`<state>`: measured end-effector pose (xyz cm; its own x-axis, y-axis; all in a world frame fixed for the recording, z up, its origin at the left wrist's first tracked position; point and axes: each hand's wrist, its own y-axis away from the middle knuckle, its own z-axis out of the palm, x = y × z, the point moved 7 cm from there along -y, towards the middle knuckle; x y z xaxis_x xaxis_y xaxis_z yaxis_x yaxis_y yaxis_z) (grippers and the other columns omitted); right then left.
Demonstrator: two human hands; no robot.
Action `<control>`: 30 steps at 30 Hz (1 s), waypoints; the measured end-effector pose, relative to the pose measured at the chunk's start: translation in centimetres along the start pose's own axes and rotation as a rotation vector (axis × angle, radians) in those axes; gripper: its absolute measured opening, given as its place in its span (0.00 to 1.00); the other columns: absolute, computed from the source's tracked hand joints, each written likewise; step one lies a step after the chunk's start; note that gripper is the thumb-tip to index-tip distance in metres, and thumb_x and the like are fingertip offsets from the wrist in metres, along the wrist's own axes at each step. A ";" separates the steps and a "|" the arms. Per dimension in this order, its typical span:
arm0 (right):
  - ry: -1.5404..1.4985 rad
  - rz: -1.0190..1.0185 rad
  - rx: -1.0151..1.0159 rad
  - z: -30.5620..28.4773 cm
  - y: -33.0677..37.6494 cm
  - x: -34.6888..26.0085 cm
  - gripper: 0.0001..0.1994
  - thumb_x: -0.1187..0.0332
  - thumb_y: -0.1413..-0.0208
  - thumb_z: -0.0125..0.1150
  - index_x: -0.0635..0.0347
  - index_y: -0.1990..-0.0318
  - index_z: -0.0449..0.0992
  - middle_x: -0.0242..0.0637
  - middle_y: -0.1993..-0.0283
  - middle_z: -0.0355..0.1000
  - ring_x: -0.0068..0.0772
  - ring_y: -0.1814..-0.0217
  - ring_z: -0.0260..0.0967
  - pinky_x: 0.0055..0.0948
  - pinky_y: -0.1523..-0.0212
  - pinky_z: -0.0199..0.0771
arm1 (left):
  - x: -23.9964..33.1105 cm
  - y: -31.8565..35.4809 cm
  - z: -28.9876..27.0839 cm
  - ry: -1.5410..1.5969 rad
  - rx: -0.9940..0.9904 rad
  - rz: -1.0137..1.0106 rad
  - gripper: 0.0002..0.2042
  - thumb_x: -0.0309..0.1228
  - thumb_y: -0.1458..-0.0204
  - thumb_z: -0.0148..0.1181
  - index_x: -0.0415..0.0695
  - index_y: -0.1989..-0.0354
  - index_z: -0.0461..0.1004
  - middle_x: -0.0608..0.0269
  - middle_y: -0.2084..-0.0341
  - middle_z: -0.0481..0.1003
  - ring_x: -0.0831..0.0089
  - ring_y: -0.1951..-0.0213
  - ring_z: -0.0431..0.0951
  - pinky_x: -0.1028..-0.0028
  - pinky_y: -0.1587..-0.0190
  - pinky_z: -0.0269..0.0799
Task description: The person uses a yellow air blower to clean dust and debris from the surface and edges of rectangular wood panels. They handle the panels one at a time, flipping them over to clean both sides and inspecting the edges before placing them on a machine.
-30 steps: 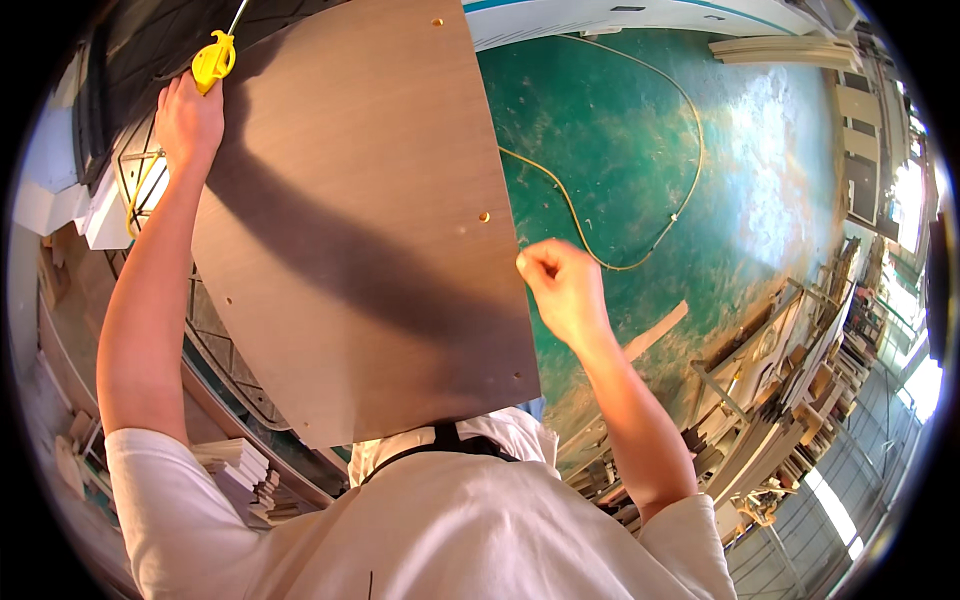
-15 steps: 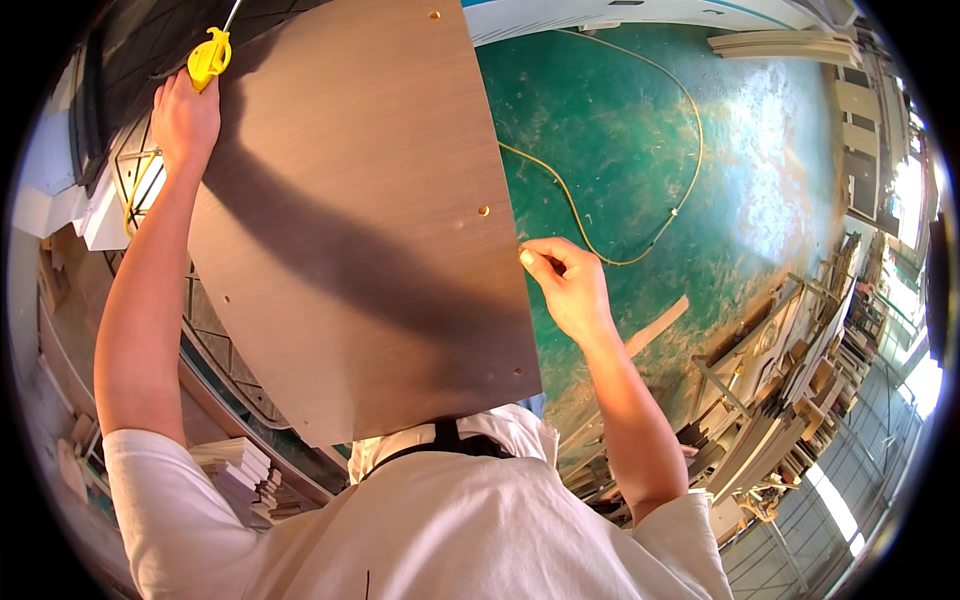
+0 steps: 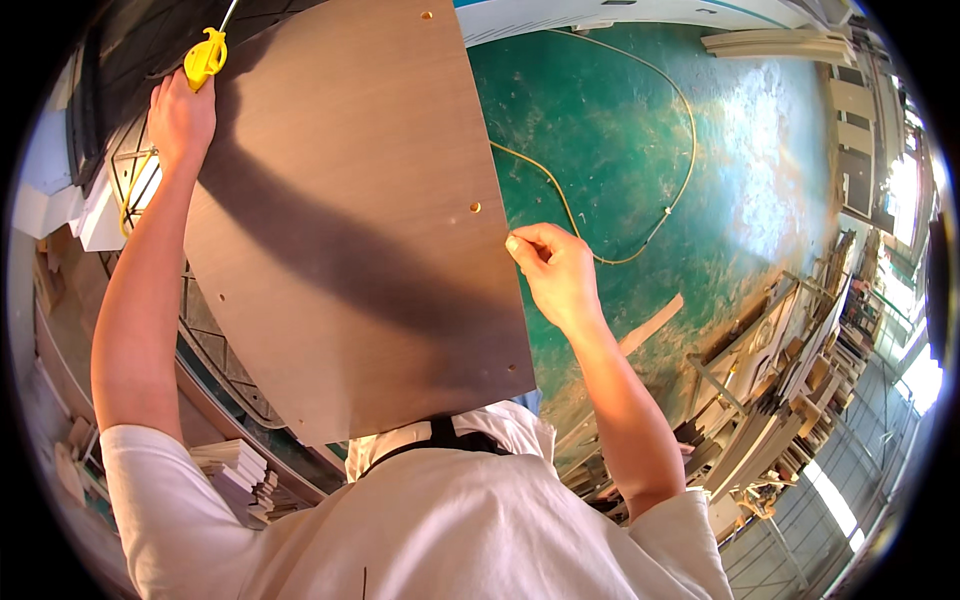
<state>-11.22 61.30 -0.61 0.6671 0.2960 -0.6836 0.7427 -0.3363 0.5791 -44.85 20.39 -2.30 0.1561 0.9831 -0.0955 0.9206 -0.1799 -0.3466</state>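
- L hand point(image 3: 185, 122): fingers wrapped round yellow tool point(image 3: 205, 58) w/ thin metal rod point(image 3: 230, 14); far L, by panel's L edge.
- R hand point(image 3: 556, 270): curled, thumb to forefinger, at panel's R edge; contact n/c, couldn't tell if anything was pinched.
- Brown panel point(image 3: 360, 130): 1 pc., flat, centre, between hands, near end by wearer's waist; holes incl. one nr R edge point(image 3: 475, 207).
- Risk, panel: poss. shift or tip if R hand pressed the edge, as R side seemed to overhang green floor point(image 3: 620, 110).
- Risk, surface: poss. scratch if rod tip dipped onto panel.
- Risk, R fingers: poss. nick if slid along a rough edge.
- Risk, feet: poss. snag in yellow hose point(image 3: 553, 180), looped on floor to R.
- Hidden: tool's lower part & any trigger, behind L hand; most of what bore the panel, bar lattice point(image 3: 208, 345) at L.
- Cut off: rod's far end; panel's far end.
- Hard to make out: panel surface under dark shadow point(image 3: 330, 235); timber pile point(image 3: 780, 390), near R, jumbled.
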 end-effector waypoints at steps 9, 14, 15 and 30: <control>0.084 0.007 0.010 -1.4 5.3 3.3 0.04 0.73 0.39 0.66 0.65 0.63 0.81 0.39 0.69 0.78 0.27 0.69 0.75 0.29 0.65 0.74 | -0.3 0.1 0.5 0.002 0.017 0.016 0.16 0.43 0.42 0.64 0.41 0.62 0.79 0.54 0.62 0.81 0.50 0.55 0.79 0.53 0.49 0.74; -0.199 0.117 -0.018 -3.3 4.4 3.0 0.06 0.70 0.35 0.64 0.64 0.56 0.81 0.29 0.70 0.75 0.15 0.69 0.69 0.19 0.69 0.68 | -0.6 -0.7 0.6 -0.026 -0.005 0.007 0.16 0.45 0.42 0.63 0.41 0.61 0.79 0.54 0.60 0.81 0.50 0.55 0.79 0.54 0.50 0.75; -0.150 0.053 -0.009 -3.1 3.4 2.5 0.07 0.70 0.36 0.65 0.65 0.58 0.81 0.30 0.71 0.75 0.16 0.70 0.68 0.22 0.70 0.68 | -0.9 -0.7 0.8 -0.017 -0.005 0.000 0.17 0.45 0.41 0.62 0.42 0.61 0.79 0.54 0.60 0.81 0.50 0.55 0.79 0.53 0.50 0.75; 0.291 0.010 0.006 0.0 -0.5 -0.7 0.07 0.69 0.43 0.64 0.63 0.67 0.82 0.48 0.67 0.81 0.52 0.63 0.81 0.42 0.61 0.78 | -0.5 -0.8 0.8 -0.003 0.034 0.016 0.17 0.47 0.42 0.64 0.43 0.62 0.79 0.55 0.62 0.81 0.49 0.55 0.79 0.53 0.51 0.76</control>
<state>-11.98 61.27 -0.42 0.6635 0.5368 -0.5211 0.7364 -0.3456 0.5816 -45.93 20.05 -2.69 0.1700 0.9799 -0.1041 0.9051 -0.1970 -0.3768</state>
